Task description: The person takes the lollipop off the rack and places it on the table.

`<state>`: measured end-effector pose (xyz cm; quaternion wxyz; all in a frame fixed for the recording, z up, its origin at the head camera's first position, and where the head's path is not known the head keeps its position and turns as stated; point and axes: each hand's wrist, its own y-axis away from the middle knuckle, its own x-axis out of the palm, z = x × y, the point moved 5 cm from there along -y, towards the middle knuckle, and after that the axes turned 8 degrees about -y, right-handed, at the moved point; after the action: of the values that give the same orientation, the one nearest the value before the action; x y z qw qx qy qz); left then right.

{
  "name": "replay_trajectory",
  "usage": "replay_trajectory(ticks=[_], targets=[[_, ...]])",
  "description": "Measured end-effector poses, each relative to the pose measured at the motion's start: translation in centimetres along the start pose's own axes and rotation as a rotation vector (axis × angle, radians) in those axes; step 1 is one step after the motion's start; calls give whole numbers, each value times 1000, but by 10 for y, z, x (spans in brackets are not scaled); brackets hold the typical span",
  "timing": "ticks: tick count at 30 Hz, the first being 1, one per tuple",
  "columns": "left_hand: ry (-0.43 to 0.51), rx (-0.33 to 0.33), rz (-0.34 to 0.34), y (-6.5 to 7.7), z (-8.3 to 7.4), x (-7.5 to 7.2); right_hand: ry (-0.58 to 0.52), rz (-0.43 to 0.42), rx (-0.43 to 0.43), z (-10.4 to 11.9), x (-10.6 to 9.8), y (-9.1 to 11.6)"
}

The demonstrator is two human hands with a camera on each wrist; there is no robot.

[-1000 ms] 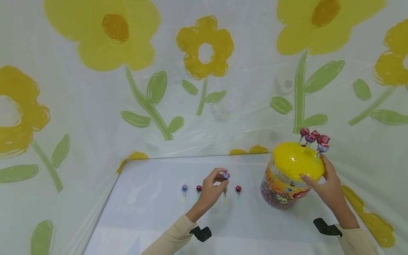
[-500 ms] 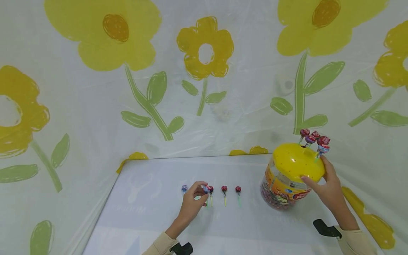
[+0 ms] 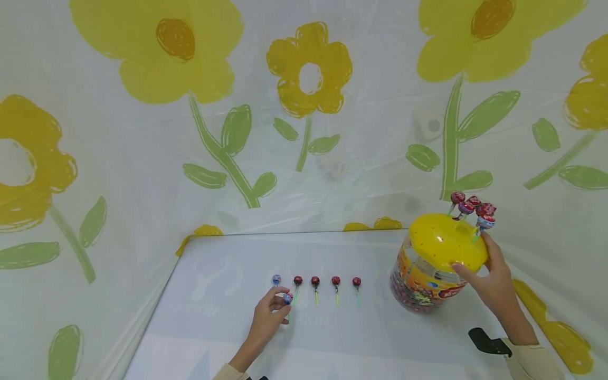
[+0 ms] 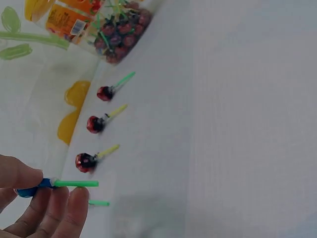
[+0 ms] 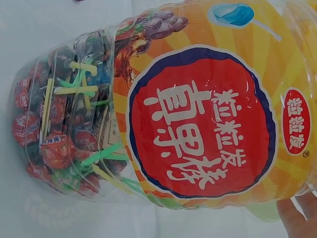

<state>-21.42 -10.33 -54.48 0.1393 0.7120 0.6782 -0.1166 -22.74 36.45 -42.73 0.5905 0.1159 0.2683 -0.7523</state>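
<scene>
My left hand (image 3: pixel 267 317) pinches a lollipop (image 3: pixel 287 298) with a blue wrapper and a green stick, close to the left end of a row of lollipops on the table. In the left wrist view the thumb and fingers hold its wrapped head, and the green stick (image 4: pixel 77 183) points right. My right hand (image 3: pixel 496 282) grips the edge of the yellow lid (image 3: pixel 442 240) on a clear candy jar (image 3: pixel 423 282). Several lollipops (image 3: pixel 484 210) stand upright in the lid's holes. More lollipops (image 5: pixel 54 148) fill the jar's lower part, behind an orange label (image 5: pixel 203 124).
In the row lie a blue lollipop (image 3: pixel 276 278) at the left and several dark red ones, such as the red lollipop (image 3: pixel 357 282) nearest the jar. A white table (image 3: pixel 214 338) meets a flower-printed sheet (image 3: pixel 361 195) at the back.
The left hand has moved left and toward the front with the lollipop, passing along the row and uncovering the red lollipops. The right hand stays on the jar's lid.
</scene>
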Motion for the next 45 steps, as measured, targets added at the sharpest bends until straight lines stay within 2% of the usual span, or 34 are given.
replay_trajectory(ticks=[12, 23, 34, 39, 45], targets=[[-138, -95, -10, 11, 34, -17, 5, -4, 2, -1, -1, 1], [-232, -156, -13, 18, 49, -22, 9, -3, 10, 0, -1, 1], [-373, -158, -79, 11, 48, -25, 8, -10, 7, -1, 1, 0], [-385, -152, -82, 5, 44, -25, 7, -11, 13, 1, 0, 1], [-392, -115, -137, -1, 30, -27, 4, -9, 24, 0, 0, 1]])
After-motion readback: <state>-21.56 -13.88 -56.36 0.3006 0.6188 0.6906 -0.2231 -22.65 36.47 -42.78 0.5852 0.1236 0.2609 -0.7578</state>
